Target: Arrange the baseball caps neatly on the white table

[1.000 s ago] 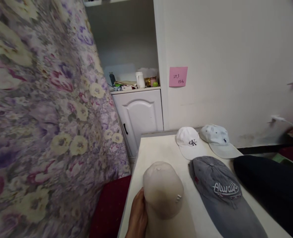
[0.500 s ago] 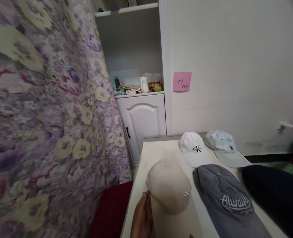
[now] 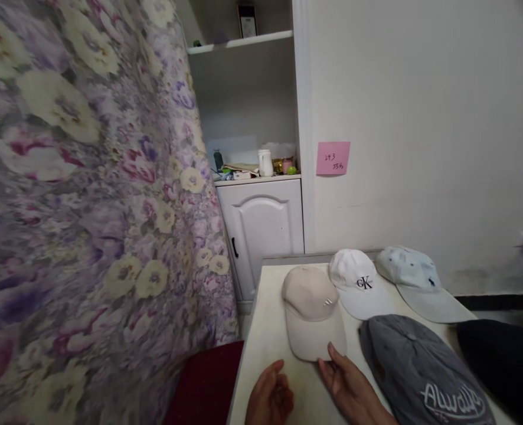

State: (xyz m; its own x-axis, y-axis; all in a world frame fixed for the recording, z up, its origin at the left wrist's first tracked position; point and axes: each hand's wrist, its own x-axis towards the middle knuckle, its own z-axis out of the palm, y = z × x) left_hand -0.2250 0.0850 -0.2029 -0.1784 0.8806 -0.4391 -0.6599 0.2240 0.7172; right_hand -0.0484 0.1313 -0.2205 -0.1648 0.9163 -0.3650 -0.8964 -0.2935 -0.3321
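Note:
A beige baseball cap [image 3: 311,295] with a small white logo lies at the far left of the table, its brim toward me. My right hand [image 3: 347,381] pinches the front edge of that brim, thumb on top and fingers beneath. Just left of it, my left hand [image 3: 270,396] is apart from the cap, its fingers loosely bent and nothing in them. Beside the beige cap sits a white cap [image 3: 359,286] with black letters. A grey cap [image 3: 414,360] with white lettering lies nearer, to the right of my right hand.
A pale blue cap [image 3: 414,277] lies at the back right of the table [image 3: 273,283], and a black cap [image 3: 507,360] nearer at the right. A floral curtain [image 3: 111,206] hangs at left above a dark red seat [image 3: 208,381]. Behind stands a white cabinet [image 3: 265,218].
The beige cap has moved away from me to the back, beside the white cap. My left hand has let go of its side. My right hand has come into view at the brim.

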